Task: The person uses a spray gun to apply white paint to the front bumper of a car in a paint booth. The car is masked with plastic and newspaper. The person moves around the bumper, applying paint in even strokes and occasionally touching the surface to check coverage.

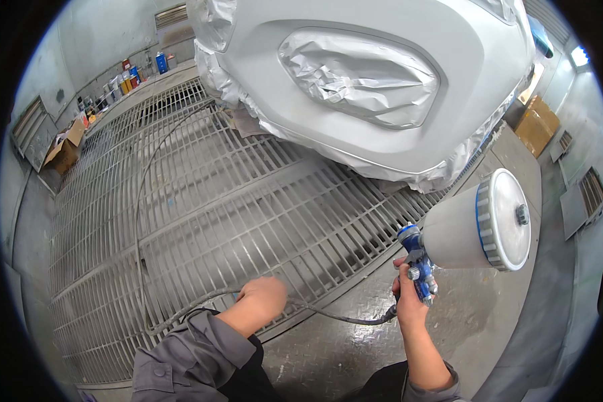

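My right hand (410, 295) is wrapped round the grip of a blue spray gun (422, 268). A large pale paint cup (459, 224) with a ribbed lid sits on the gun, tilted to the right. From the gun's lower end a dark air hose (345, 317) runs leftward to my left hand (264, 297), which is closed round it. Beyond both hands stands a silver-grey vehicle bumper (375, 151), apart from the gun. Crumpled masking film (362, 74) covers its oval opening, and more film hangs along its lower edge.
Metal floor grating (201, 228) spreads beneath the vehicle, with the hose lying across it. Tread plate (362, 358) lies near my legs. An open cardboard box (65, 147) and several paint cans (128, 82) line the left wall. Another cardboard box (537, 126) leans at the right.
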Action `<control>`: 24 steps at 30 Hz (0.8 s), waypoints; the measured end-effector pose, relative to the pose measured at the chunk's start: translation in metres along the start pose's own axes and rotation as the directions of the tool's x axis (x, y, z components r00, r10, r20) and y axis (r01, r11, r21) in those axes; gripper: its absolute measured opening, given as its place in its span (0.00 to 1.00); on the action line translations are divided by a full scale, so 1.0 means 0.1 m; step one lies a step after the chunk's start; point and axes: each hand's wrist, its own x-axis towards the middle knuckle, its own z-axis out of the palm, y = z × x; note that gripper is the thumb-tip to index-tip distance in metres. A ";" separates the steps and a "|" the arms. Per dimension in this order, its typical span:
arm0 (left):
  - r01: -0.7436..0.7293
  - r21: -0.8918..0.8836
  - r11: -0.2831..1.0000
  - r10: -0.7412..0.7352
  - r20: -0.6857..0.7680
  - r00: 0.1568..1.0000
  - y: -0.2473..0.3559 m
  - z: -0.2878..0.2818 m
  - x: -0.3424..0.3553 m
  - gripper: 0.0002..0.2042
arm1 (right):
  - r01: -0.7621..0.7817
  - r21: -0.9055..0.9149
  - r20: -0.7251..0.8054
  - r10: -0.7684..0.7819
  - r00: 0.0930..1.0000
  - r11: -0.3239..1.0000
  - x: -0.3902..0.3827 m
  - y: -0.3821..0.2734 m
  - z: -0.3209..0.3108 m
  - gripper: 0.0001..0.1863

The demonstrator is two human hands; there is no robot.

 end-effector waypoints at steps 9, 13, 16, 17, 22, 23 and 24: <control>-0.021 -0.082 0.996 0.023 0.026 0.999 -0.13 -0.09 -0.11 0.12 | 0.020 -0.001 0.026 -0.020 0.999 1.000 -0.06 0.06 0.27 0.06; -0.039 -0.070 0.997 0.042 0.044 0.998 -0.14 -0.21 -0.26 0.12 | 0.024 -0.007 0.030 -0.024 0.999 1.000 -0.10 0.11 0.39 0.06; -0.048 -0.113 0.992 0.049 0.009 0.999 -0.17 -0.17 -0.27 0.12 | 0.041 -0.011 0.051 -0.040 0.998 0.999 -0.11 0.11 0.50 0.06; -0.060 -0.098 0.993 0.061 0.008 0.998 -0.17 -0.14 -0.27 0.12 | 0.050 -0.011 0.062 -0.049 0.997 0.999 -0.12 0.12 0.54 0.06; -0.146 -0.072 0.987 0.145 -0.012 0.989 -0.25 -0.04 -0.29 0.12 | 0.174 -0.024 0.108 -0.171 0.979 0.984 -0.21 0.17 0.80 0.06; -0.146 -0.087 0.985 0.146 -0.016 0.989 -0.29 -0.04 -0.31 0.12 | 0.190 -0.037 0.125 -0.184 0.975 0.981 -0.22 0.16 0.85 0.06; -0.148 -0.101 0.984 0.147 -0.020 0.989 -0.33 -0.04 -0.33 0.12 | 0.205 -0.050 0.140 -0.196 0.970 0.977 -0.24 0.13 0.91 0.05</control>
